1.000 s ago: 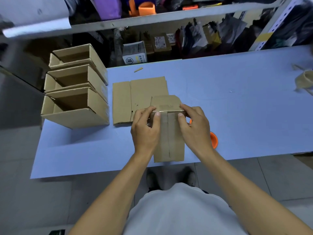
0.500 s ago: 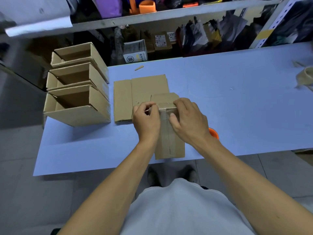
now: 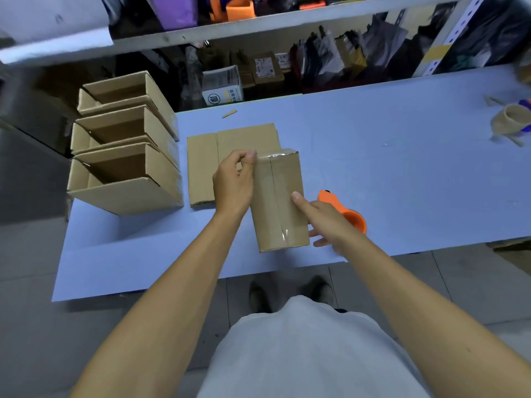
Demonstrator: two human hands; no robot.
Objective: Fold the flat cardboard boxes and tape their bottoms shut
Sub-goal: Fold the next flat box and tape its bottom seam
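**Head view: bottom seam taped, risk is a loose tape end at the far edge**

Head cam shows 1 folded box [image 3: 280, 202] bottom-up on the blue table [image 3: 402, 168], near the front edge, with clear tape running down its centre seam and wrapping over the far edge.

Risks, my read:
- Tape end at the far left corner looks only partly pressed. If it isn't rubbed down, it lifts and the bottom flaps spring open under load.
- Near tape end shows a wrinkle close to the front edge. A bubble there means weak adhesion.
- Box sits close to the table's front edge. A sideways push from either hand could slide it off.
- Orange tape dispenser [image 3: 349, 212] lies just beside the box on the right, partly under the right wrist. A blind reach could knock it, or catch its blade if that end faces the hand; can't tell which way it faces.

Hands:
- Left hand [image 3: 234, 182]: fingers curled, thumb and forefinger pinching at the box's far left corner, on the tape end or the edge; can't tell which.
- Right hand [image 3: 324, 222]: fingers straight, holding nothing, index tip resting on the box's right side, palm off the box and just right of it.

Also there: 3 finished boxes [image 3: 126, 156] stacked at the left table end, flat blanks [image 3: 230, 147] just behind the box, spare tape roll [image 3: 510, 120] far right.
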